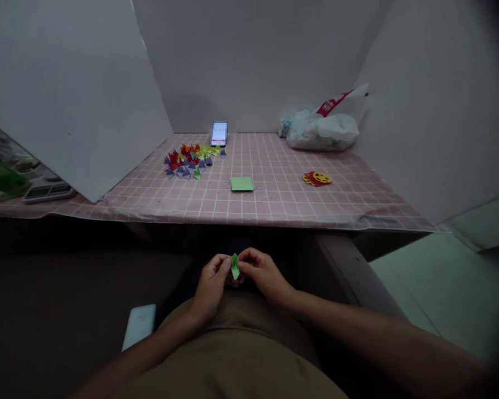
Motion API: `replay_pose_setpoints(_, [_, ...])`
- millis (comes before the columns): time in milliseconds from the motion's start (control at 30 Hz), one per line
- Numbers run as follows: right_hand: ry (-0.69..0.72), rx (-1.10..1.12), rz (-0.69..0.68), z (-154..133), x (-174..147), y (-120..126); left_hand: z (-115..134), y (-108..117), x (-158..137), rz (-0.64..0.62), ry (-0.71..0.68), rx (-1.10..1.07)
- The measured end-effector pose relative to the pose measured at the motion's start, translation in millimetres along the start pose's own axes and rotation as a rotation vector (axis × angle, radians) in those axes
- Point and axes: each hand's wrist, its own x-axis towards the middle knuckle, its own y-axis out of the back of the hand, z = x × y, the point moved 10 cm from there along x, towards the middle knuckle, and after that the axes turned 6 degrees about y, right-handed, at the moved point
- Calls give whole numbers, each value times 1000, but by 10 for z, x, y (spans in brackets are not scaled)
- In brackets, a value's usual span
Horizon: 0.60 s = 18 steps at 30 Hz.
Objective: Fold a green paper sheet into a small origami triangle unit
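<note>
A small piece of folded green paper [235, 267] is held up between my two hands, below the table's front edge. My left hand [212, 282] pinches its left side between thumb and fingers. On the other side, the thumb and fingers of my right hand [263, 271] grip its right edge. Some fingers are hidden behind the paper. Straight ahead on the table lies a stack of square green paper [242, 184]. Left of it sits a cluster of small folded paper pieces [187, 160] in red, orange, yellow, purple and green.
A lit phone [219, 134] leans at the back of the pink checked tablecloth [274, 205]. To the right are a white plastic bag [324, 130] and a red and yellow item [316, 178]. White panels enclose the table. A white flat object [139, 326] lies beside my left arm.
</note>
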Motion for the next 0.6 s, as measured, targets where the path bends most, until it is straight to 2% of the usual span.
replay_pose_setpoints(300, [-8,-4,-4,-23,-6,-6,29,-7,-21,-2,9,12])
replay_pose_setpoints(600, [16,-31,7,-28,7,24,6,-4,-9,-12,40,-86])
